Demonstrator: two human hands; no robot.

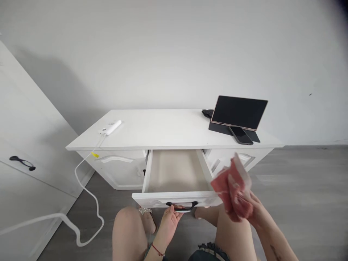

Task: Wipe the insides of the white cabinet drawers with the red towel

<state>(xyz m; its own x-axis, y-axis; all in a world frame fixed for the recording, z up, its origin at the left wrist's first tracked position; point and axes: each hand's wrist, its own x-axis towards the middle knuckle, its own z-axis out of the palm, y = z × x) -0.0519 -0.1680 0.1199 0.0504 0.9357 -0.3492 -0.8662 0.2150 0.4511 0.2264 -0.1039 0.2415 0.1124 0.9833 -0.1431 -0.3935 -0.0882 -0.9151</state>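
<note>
Red-and-white soft cloth (pixel 231 190), crumpled and slightly blurred, is bunched in the right hand (pixel 249 210) at the lower right of the frame, the fingers closed around its lower part. At lower centre, the left hand (pixel 169 222) is partly curled, fingers and thumb on the left part of a black curved handle (pixel 194 206); how firmly cannot be told. That handle sits on a white panelled drawer (pixel 148 199), pulled out with its pale interior exposed. The step in hand looks like steadying the open drawer with the cloth at the ready; bringing the cloth inside would call for clearing the right side wall while the left hand holds the front steady. Beyond, a white rectangular desk (pixel 157 127) spans mid-frame, bearing a slim dark-screened tablet (pixel 239 112) and black phone (pixel 241 135) right of centre, and a white elongated plastic device (pixel 112 127) with a white cable (pixel 95 199) at left.
</note>
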